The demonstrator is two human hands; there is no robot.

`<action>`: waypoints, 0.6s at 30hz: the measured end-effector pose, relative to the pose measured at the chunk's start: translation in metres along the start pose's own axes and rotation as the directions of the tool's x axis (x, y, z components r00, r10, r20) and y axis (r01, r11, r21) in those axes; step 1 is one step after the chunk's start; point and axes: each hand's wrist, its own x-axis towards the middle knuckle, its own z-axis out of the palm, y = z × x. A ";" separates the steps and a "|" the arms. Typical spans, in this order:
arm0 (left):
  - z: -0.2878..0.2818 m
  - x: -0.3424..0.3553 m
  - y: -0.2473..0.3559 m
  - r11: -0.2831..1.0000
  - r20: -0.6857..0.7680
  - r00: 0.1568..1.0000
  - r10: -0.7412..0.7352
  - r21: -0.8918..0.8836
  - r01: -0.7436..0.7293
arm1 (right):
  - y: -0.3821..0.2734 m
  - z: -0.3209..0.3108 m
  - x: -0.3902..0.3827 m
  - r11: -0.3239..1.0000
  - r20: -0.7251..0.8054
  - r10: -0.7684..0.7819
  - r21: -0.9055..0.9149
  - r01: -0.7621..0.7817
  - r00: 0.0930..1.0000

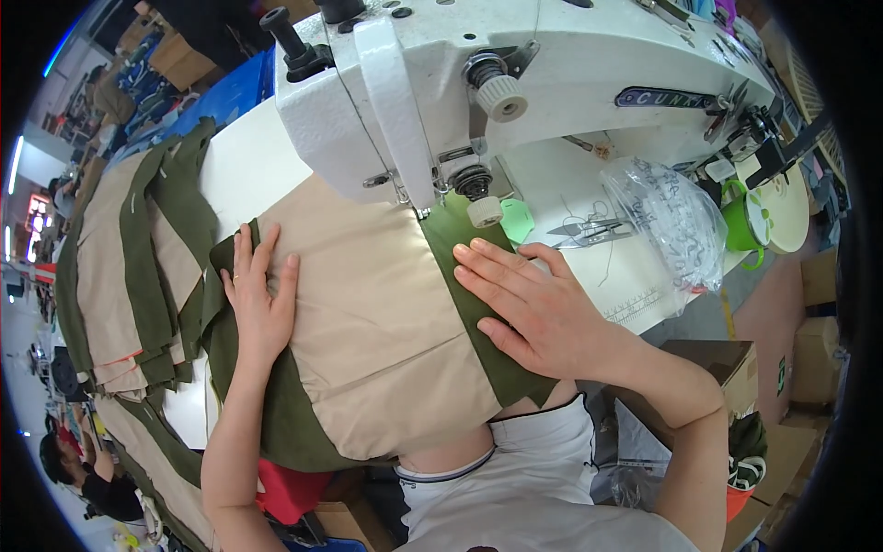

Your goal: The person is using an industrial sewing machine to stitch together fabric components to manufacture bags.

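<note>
A beige and dark green fabric piece [368, 313] lies flat on the white sewing table, its near edge hanging over my lap. The seam between beige and green runs up to the needle area of a white sewing machine [395, 101]. My left hand [262, 290] rests spread on the left part of the piece, across the beige and the green border. My right hand [533, 304] lies flat on the green strip to the right of the seam, fingers stretched toward the presser foot. Neither hand grips anything. The fabric under both palms is hidden.
Left of me are stacked beige and green pieces [101, 258]. On the table's right lie metal scissors [589, 230], a clear plastic bag [667, 225] and a light green hexagonal item [518, 222]. A green cup [745, 221] stands beyond. Cardboard boxes [713, 368] sit at right; people work far left.
</note>
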 end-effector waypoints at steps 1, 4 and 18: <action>0.000 0.001 0.000 1.000 0.000 1.000 -0.005 0.004 0.005 | 0.000 0.000 0.000 1.000 -0.004 0.001 0.006 -0.001 1.000; 0.001 0.004 -0.001 1.000 0.002 1.000 -0.002 0.013 0.002 | 0.000 0.001 0.000 1.000 0.005 0.006 0.004 -0.006 1.000; 0.002 0.017 -0.006 1.000 -0.004 1.000 0.015 0.003 -0.015 | 0.002 0.002 0.004 1.000 -0.016 -0.004 -0.018 0.004 1.000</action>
